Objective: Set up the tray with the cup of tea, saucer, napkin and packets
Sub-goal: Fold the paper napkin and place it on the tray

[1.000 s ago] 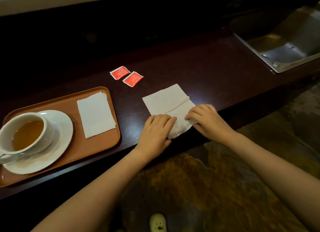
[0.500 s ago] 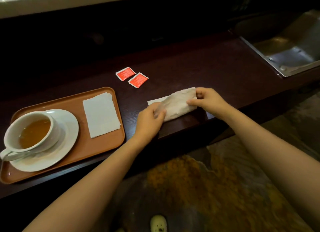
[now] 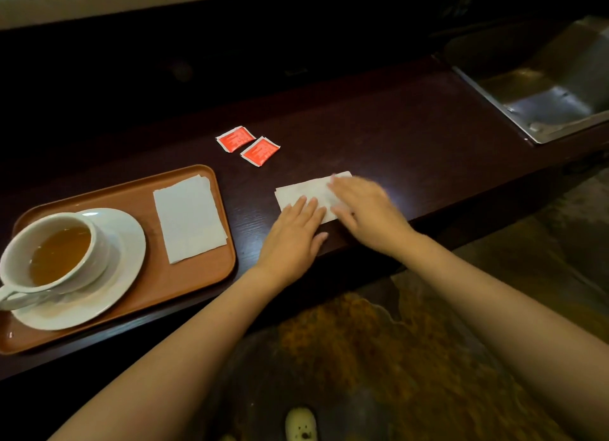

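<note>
My left hand (image 3: 291, 239) and right hand (image 3: 364, 210), grips spread flat, press the folded napkin (image 3: 301, 190) near the tabletop (image 3: 428, 137) edge.

Both hands (image 3: 329, 223) now press the folded napkin (image 3: 304, 190) flat.

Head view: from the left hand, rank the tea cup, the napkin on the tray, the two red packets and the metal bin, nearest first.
From the left hand, flat on the napkin being folded:
1. Napkin on the tray, to its left.
2. Two red packets, beyond it on the counter; close to the napkin's distance, so that order is loose.
3. Tea cup, far left on its saucer.
4. Metal bin, far right.
</note>
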A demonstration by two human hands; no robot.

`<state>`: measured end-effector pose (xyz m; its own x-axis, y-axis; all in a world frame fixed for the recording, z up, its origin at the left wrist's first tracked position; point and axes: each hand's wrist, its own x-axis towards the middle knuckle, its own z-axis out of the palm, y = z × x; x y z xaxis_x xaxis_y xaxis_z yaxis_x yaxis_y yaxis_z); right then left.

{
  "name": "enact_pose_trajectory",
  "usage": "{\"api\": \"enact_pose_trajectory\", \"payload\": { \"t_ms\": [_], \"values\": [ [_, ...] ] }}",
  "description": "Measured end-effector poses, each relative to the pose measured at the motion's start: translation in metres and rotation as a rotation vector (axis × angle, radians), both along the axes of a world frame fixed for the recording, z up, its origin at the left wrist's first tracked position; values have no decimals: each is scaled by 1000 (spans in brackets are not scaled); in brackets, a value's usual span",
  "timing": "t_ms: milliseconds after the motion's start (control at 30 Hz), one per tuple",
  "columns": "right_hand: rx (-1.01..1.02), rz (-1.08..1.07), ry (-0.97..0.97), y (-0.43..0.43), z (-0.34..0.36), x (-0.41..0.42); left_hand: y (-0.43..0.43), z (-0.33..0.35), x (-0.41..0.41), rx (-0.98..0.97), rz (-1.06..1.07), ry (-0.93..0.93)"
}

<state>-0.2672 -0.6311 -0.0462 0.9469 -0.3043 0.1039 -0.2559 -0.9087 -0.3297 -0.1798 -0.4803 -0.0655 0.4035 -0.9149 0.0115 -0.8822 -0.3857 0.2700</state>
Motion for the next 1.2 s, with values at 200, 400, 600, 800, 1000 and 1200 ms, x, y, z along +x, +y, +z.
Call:
{"api": "enact_pose_trajectory", "payload": {
  "t_ms": [200,400,600,800,1000,1200],
  "values": [
    [-97,110,137,-4,-27,-38,6,-5,7,72,-69,-29],
    [-169,55,-36,-12,-14,-25,2,-1,5,39,-42,-40],
    [-252,66,-32,-12,2,-7,-9,7,5,-54,28,-90],
    [256,112,-109,2,46,16,8,25,9,-398,333,236],
    [741,83,44,-1,79,58,60,48,37,-489,510,822],
    [794,84,105,38,78,122,106,65,57,-471,733,1079]
  ]
}}
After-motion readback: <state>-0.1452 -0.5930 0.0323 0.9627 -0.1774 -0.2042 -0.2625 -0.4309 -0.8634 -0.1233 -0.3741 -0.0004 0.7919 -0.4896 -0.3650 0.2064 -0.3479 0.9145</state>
